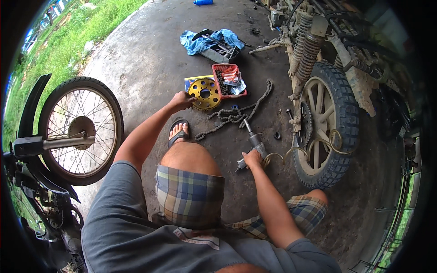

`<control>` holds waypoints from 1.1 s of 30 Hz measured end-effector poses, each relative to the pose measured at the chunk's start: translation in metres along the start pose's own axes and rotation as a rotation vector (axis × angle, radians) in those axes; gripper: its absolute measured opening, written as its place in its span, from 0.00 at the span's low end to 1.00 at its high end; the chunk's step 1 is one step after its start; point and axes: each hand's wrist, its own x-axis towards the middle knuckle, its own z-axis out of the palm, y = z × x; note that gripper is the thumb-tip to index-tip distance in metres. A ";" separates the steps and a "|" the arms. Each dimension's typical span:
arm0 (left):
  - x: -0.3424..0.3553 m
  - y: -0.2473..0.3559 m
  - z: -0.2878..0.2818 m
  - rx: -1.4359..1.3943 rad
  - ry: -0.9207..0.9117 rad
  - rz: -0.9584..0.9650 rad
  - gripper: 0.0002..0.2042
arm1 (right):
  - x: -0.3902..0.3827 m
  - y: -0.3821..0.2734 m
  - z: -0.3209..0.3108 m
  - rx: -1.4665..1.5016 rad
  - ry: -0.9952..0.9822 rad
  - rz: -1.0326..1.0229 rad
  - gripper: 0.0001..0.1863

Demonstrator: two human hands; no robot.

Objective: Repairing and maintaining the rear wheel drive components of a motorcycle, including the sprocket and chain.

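Note:
My left hand (181, 100) reaches out and grips the edge of a gold sprocket (205, 93) lying on the concrete beside a red tray (218, 69) of small parts. My right hand (251, 159) is closed on the handle of a pneumatic impact wrench (253, 143) resting on the ground, its socket end pointing away from me and its coiled hose (300, 152) curling to the right. A loose drive chain (236, 113) snakes across the floor between the two hands. My sandalled left foot (178, 132) sits just below the sprocket.
A motorcycle's knobby rear wheel (325, 123) with shock springs (306, 45) stands at right. A spoked wheel (82, 129) of another bike is at left. A blue rag with tools (211, 41) lies further out. Grass borders the concrete at top left.

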 end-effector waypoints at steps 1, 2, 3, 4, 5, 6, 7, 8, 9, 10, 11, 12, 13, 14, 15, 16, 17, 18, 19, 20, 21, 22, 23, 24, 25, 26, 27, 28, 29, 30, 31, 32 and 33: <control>0.017 0.012 0.020 -0.057 -0.003 -0.083 0.27 | 0.002 0.001 0.001 -0.041 -0.013 0.014 0.21; 0.031 0.022 0.038 -0.184 -0.018 -0.122 0.30 | 0.002 0.003 0.005 -0.116 0.051 -0.099 0.21; 0.043 0.033 0.055 -0.201 -0.007 -0.109 0.33 | 0.003 0.007 0.009 -0.189 0.072 -0.140 0.21; 0.057 0.044 0.069 -0.152 -0.005 -0.131 0.36 | 0.005 0.011 0.012 -0.160 0.122 -0.196 0.20; 0.072 0.056 0.081 -0.135 0.018 -0.113 0.40 | 0.007 0.013 0.014 -0.151 0.165 -0.268 0.20; 0.085 0.067 0.089 -0.154 -0.034 -0.205 0.36 | 0.007 0.014 0.015 -0.159 0.179 -0.274 0.21; 0.095 0.076 0.100 -0.157 -0.042 -0.209 0.36 | 0.006 0.015 0.015 -0.161 0.178 -0.240 0.22; 0.104 0.083 0.108 0.017 0.126 -0.101 0.32 | 0.007 0.013 0.015 -0.150 0.146 -0.202 0.23; 0.112 0.088 0.113 0.192 0.287 0.011 0.27 | 0.007 0.011 0.013 -0.158 0.150 -0.212 0.23; 0.119 0.090 0.114 0.085 0.164 -0.057 0.19 | 0.006 0.008 0.011 -0.162 0.124 -0.190 0.21; 0.121 0.087 0.114 0.090 0.171 -0.069 0.19 | 0.005 0.004 0.008 -0.166 0.098 -0.172 0.20; 0.125 0.085 0.111 0.097 0.158 0.014 0.18 | 0.003 0.002 0.005 -0.163 0.095 -0.177 0.20; 0.129 0.081 0.106 0.108 0.133 0.074 0.17 | 0.000 0.001 0.003 -0.164 0.085 -0.173 0.20; 0.132 0.077 0.105 -0.033 0.169 -0.023 0.15 | 0.001 -0.001 0.000 -0.170 0.076 -0.153 0.20; 0.135 0.071 0.099 -0.071 0.218 -0.027 0.14 | 0.001 -0.002 -0.001 -0.159 0.086 -0.174 0.20; 0.138 0.062 0.090 -0.174 0.200 -0.042 0.15 | 0.001 -0.002 -0.002 -0.158 0.080 -0.180 0.20; 0.141 0.052 0.080 -0.275 0.185 -0.061 0.16 | 0.001 -0.002 -0.003 -0.157 0.074 -0.182 0.20; 0.142 0.041 0.067 -0.115 0.241 0.065 0.17 | 0.001 -0.002 -0.002 -0.151 0.077 -0.174 0.20; 0.142 0.031 0.058 0.066 0.263 0.126 0.18 | 0.002 -0.002 -0.002 -0.151 0.076 -0.174 0.20; 0.137 0.021 0.053 -0.061 0.340 0.070 0.18 | 0.002 -0.001 -0.002 -0.152 0.073 -0.177 0.20; 0.131 0.009 0.047 -0.166 0.395 -0.030 0.19 | 0.002 -0.002 -0.002 -0.150 0.073 -0.173 0.20; 0.127 -0.001 0.038 -0.179 0.425 -0.030 0.19 | 0.002 -0.002 -0.002 -0.146 0.071 -0.169 0.20; 0.122 -0.014 0.027 -0.205 0.445 -0.047 0.20 | 0.002 -0.003 -0.002 -0.144 0.068 -0.167 0.20; 0.118 -0.025 0.015 -0.121 0.498 -0.062 0.20 | 0.002 -0.004 -0.003 -0.143 0.066 -0.166 0.20; 0.114 -0.036 0.006 -0.043 0.530 -0.103 0.20 | 0.001 -0.005 -0.003 -0.143 0.054 -0.155 0.20; 0.112 -0.045 0.000 -0.011 0.590 -0.161 0.20 | 0.000 -0.005 -0.004 -0.143 0.044 -0.145 0.20; 0.111 -0.053 -0.005 0.025 0.654 -0.230 0.20 | 0.000 -0.006 -0.005 -0.142 0.043 -0.141 0.20; 0.109 -0.061 -0.007 -0.017 0.708 -0.303 0.21 | 0.000 -0.006 -0.006 -0.147 0.024 -0.130 0.20; 0.110 -0.066 -0.006 -0.077 0.748 -0.402 0.21 | 0.000 -0.006 -0.006 -0.152 0.005 -0.120 0.20; 0.109 -0.070 -0.003 -0.082 0.784 -0.419 0.22 | 0.000 -0.006 -0.006 -0.154 0.003 -0.117 0.20; 0.111 -0.068 0.002 -0.078 0.807 -0.396 0.22 | 0.001 -0.006 -0.006 -0.157 0.005 -0.120 0.19; 0.111 -0.065 0.008 -0.246 0.911 -0.504 0.22 | 0.001 -0.006 -0.005 -0.160 0.005 -0.129 0.19; 0.111 -0.058 0.013 -0.418 1.011 -0.611 0.22 | 0.003 -0.006 -0.004 -0.162 0.005 -0.124 0.19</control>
